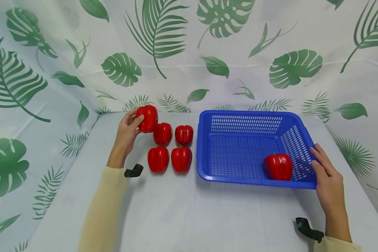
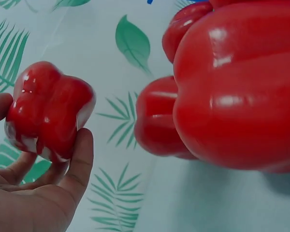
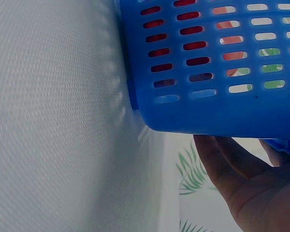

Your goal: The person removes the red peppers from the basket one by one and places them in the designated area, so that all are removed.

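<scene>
My left hand [image 1: 126, 134] holds a red bell pepper [image 1: 148, 119] above the table's far left part. In the left wrist view that pepper [image 2: 50, 111] sits between the thumb and fingers of the left hand [image 2: 43, 198]. Just right of it, several more red bell peppers [image 1: 158, 159] stand grouped on the table. A blue plastic basket [image 1: 201, 147] with slotted walls is at the right, with one red bell pepper [image 1: 278, 167] in its near right corner. My right hand [image 1: 329, 182] grips the basket's right rim; in the right wrist view its fingers [image 3: 217, 159] reach around the basket's edge.
A white cloth covers the table [image 1: 189, 213]. Behind it and at both sides hangs a white curtain [image 1: 182, 80] printed with green leaves. The basket's left wall stands close to the grouped peppers. A small black device sits at each wrist.
</scene>
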Available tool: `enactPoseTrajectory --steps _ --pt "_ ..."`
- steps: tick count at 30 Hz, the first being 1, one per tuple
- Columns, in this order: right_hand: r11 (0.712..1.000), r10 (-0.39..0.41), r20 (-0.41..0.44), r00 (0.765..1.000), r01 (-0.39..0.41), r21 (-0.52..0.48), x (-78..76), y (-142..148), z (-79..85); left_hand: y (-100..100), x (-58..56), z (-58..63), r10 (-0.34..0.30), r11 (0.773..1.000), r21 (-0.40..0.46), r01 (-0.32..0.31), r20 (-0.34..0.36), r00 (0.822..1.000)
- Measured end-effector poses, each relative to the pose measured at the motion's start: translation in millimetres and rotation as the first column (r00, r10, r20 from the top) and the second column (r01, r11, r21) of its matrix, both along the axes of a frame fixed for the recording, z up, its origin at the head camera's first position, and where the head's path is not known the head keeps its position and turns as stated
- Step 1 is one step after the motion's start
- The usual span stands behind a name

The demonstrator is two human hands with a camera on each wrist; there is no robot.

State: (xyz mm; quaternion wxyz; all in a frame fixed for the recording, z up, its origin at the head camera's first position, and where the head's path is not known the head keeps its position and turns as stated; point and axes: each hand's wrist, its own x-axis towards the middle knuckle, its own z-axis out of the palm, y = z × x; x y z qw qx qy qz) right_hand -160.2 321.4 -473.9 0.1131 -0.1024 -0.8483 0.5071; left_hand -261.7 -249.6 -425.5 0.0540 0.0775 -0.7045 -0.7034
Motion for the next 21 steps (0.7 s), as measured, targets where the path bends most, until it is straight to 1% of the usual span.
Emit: enactPoseTrajectory --steps 5,8,12,15,19,21 --pt "1.000 -0.004 0.008 1.000 0.004 -0.002 0.4 0 0.1 -9 3.8 -7.3 0.031 1.000 0.002 -0.031 0.017 0.999" --pt "1.000 -0.006 0.014 1.000 0.006 -0.007 1.4 -1 -0.2 -14 5.0 -12.2 0.046 0.999 0.019 -0.047 0.032 0.998" --pt "1.000 -0.006 0.010 1.000 0.006 -0.006 1.7 -2 0.7 -20 6.4 -18.2 0.050 0.997 0.055 -0.052 0.036 0.998" --pt "1.000 -0.003 0.009 1.000 0.003 -0.005 1.5 -2 1.5 -24 7.1 -23.6 0.051 0.996 0.064 -0.054 0.044 0.998" --pt "1.000 0.002 0.013 1.000 -0.002 -0.011 1.7 -1 0.8 -30 6.2 -33.5 0.070 0.997 0.031 -0.073 0.096 0.993" --pt "1.000 0.003 0.012 1.000 -0.003 -0.014 1.5 -1 0.7 -32 5.7 -39.1 0.086 0.996 -0.001 -0.087 0.120 0.989"
